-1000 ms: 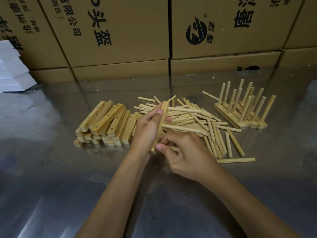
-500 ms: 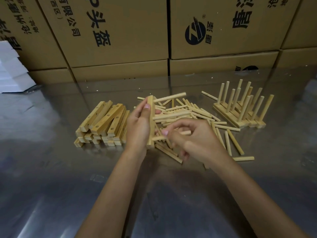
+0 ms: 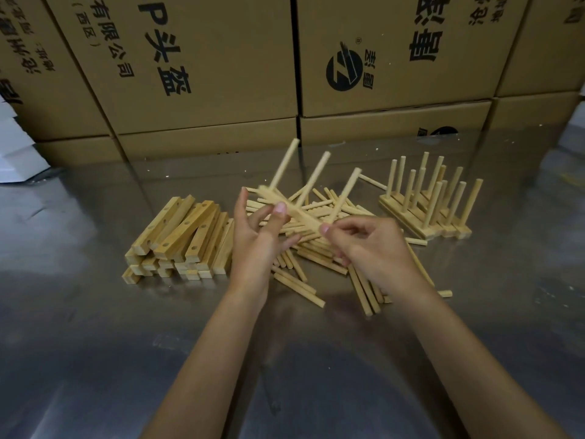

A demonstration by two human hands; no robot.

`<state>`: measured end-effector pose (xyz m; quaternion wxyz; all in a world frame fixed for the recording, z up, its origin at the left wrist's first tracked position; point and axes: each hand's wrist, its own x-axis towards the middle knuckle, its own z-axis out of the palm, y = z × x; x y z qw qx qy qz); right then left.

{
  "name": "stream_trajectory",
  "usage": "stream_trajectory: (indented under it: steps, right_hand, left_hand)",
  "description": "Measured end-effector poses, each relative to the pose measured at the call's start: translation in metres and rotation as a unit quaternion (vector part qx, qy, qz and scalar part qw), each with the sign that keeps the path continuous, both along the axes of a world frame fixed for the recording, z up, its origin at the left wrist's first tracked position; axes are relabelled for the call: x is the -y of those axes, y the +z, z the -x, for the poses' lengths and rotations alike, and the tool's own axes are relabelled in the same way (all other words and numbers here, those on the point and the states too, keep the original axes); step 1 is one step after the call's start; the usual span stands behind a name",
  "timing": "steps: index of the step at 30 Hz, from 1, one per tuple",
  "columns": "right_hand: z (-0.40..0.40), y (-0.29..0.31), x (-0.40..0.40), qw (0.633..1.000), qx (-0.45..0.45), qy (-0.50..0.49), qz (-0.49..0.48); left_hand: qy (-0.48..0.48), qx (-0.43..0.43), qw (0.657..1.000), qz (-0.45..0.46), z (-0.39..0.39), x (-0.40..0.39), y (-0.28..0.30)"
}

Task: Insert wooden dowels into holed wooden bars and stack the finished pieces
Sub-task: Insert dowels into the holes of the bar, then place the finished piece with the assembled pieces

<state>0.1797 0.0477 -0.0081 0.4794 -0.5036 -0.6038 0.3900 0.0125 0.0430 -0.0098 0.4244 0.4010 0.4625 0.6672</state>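
Three dowels stand out of one holed wooden bar, which is held in the air above the loose dowel pile, tilted so the dowels lean up and to the right. Left hand: thumb and fingertips curled onto the bar's left part, remaining fingers spread loosely below. Right hand: thumb and forefinger pinch the bar's right end, other fingers curled beneath. The bar's left end is motion-blurred. The loose dowels lie scattered on the reflective metal table, directly under and in front of both hands. To the left, just beside the left hand, a stack of empty holed bars lies several layers deep. To the right, apart from the pile, the finished pieces sit side by side, dowels pointing up. Printed cardboard boxes line the table's far edge; white foam blocks at far left.
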Motion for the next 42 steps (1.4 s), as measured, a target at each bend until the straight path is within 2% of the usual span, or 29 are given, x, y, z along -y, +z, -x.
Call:
stream_trajectory:
  steps: [2, 5, 13, 22, 33, 42]
  right_hand:
    - [-0.017, -0.001, -0.012, 0.989, 0.075, -0.115, -0.053]
    - [-0.048, -0.004, -0.026, 0.947, 0.189, -0.243, -0.095]
    - [-0.074, -0.030, -0.050, 0.907, 0.306, -0.283, -0.069]
    - [-0.078, -0.030, -0.047, 0.885, 0.337, -0.322, -0.017]
    - [-0.076, -0.030, -0.049, 0.877, 0.321, -0.356, -0.020]
    - [-0.076, -0.028, -0.044, 0.871, 0.350, -0.345, -0.026]
  left_hand:
    - [-0.001, -0.060, 0.998, 0.015, -0.002, 0.000, -0.002]
    - [-0.001, -0.079, 0.996, 0.031, -0.001, -0.002, -0.003]
    - [0.001, -0.112, 0.993, 0.036, 0.000, -0.001, -0.001]
    - [0.031, -0.107, 0.992, 0.063, 0.010, -0.004, 0.001]
    - [0.084, -0.061, 0.990, 0.092, 0.027, -0.009, 0.000]
    - [0.094, -0.050, 0.990, 0.091, 0.031, -0.008, 0.004]
